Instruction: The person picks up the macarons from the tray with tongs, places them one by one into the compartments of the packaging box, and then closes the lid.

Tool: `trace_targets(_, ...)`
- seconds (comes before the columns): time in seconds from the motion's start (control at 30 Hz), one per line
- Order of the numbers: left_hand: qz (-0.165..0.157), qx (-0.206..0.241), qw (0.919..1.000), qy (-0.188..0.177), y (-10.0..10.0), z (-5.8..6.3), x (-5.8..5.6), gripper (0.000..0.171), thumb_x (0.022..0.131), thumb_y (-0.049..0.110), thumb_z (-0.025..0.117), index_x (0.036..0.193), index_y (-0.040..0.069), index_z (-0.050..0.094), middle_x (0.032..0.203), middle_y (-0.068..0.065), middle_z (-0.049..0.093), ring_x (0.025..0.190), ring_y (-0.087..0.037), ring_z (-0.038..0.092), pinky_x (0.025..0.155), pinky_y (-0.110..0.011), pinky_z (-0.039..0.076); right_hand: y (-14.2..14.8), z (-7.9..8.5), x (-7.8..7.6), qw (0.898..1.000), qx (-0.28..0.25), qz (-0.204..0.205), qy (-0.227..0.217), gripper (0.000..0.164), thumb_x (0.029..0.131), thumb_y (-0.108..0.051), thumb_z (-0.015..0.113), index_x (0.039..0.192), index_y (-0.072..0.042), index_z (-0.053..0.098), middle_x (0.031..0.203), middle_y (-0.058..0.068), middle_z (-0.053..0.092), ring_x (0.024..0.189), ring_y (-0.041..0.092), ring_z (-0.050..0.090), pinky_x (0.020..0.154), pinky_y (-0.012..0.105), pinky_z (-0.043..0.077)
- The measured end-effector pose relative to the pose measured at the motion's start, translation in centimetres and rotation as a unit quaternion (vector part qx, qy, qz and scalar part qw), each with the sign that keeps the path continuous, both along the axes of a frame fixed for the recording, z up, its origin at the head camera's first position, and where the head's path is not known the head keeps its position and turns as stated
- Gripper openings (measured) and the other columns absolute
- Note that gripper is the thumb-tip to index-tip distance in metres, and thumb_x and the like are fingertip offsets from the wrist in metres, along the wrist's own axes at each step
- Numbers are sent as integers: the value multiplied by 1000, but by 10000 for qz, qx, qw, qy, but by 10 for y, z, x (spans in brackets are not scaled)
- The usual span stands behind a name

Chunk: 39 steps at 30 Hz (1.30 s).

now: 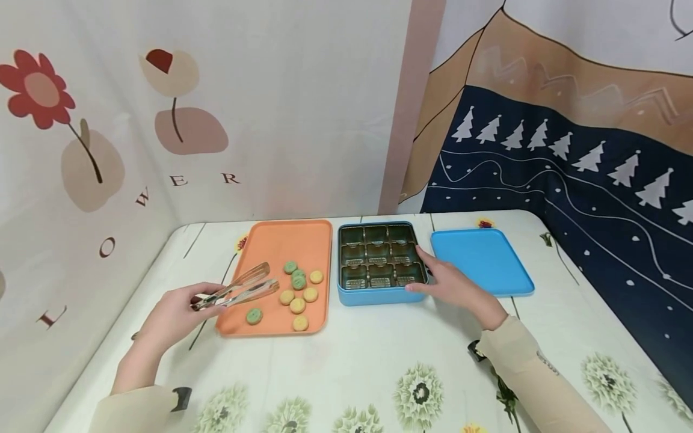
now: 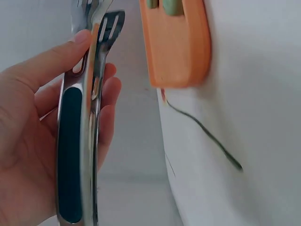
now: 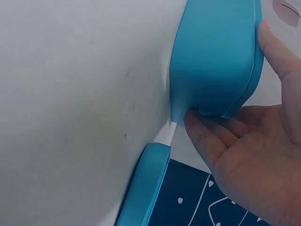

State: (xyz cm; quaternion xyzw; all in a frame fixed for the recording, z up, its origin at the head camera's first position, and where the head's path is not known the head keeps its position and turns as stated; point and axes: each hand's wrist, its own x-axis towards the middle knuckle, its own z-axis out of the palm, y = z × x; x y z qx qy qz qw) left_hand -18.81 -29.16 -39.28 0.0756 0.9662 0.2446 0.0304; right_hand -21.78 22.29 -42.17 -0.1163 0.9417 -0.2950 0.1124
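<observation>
My left hand (image 1: 175, 310) holds metal tongs (image 2: 87, 117) with a dark inlaid handle, thumb on one side and fingers on the other. Their slotted ends (image 1: 257, 282) are spread apart over the orange tray (image 1: 295, 237). On that tray lie several green cookies (image 1: 254, 316) and several yellow cookies (image 1: 300, 323). Right of it, a blue box (image 1: 379, 297) contains a dark divided insert (image 1: 377, 246) with unfilled compartments. My right hand (image 1: 452, 285) grips the box's near right corner, thumb at the front rim and fingers against the right side, as the right wrist view shows.
A flat blue lid (image 1: 482, 261) lies on the table to the right of the box, behind my right forearm. The flower-patterned tablecloth (image 1: 346, 373) covers the table. Printed curtains (image 1: 298, 90) stand at the back and sides.
</observation>
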Motion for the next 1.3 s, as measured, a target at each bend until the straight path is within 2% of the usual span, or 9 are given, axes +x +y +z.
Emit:
trace_targets(0.33, 26, -158, 9997, -165, -34, -10, 22, 51, 86, 43, 77, 128, 17, 67, 90, 4, 72, 70, -1, 55, 60, -25, 40, 1, -3, 2, 10000, 4, 7, 15, 105, 89, -59, 65, 161, -11, 6, 165, 22, 16, 147, 46, 26, 113, 62, 33)
trace_targets(0.6, -173, -67, 9998, -19, -45, -21, 32, 45, 85, 33, 79, 123, 13, 69, 81, 6, 68, 66, 3, 50, 60, -22, 41, 3, -2, 3, 10000, -6, -12, -3, 105, 89, -60, 65, 162, -11, 5, 165, 22, 15, 147, 47, 27, 112, 62, 33)
trace_targets(0.8, -268, -92, 9996, 98, -48, -27, 33, 46, 84, 31, 80, 123, 11, 69, 83, 7, 70, 68, 6, 51, 61, -22, 43, 3, -1, 2, 10000, 12, -22, 7, 106, 89, -61, 65, 162, -12, 5, 165, 22, 15, 147, 46, 27, 112, 63, 33)
trace_targets(1.07, -284, -161, 9994, -78, -45, -27, 30, 43, 84, 29, 80, 122, 13, 70, 85, 6, 70, 68, 6, 51, 62, -21, 44, 2, -1, 2, 10000, 5, 27, 28, 105, 89, -60, 65, 162, -11, 6, 165, 23, 15, 146, 47, 28, 111, 63, 34)
trace_targets(1.3, -337, -134, 9993, 10, -47, -30, 28, 36, 83, 24, 81, 116, 13, 71, 84, 7, 71, 68, 7, 52, 60, -21, 44, 0, -1, 1, 10000, -19, 14, -12, 105, 90, -60, 64, 162, -12, 5, 166, 22, 14, 148, 47, 24, 112, 64, 32)
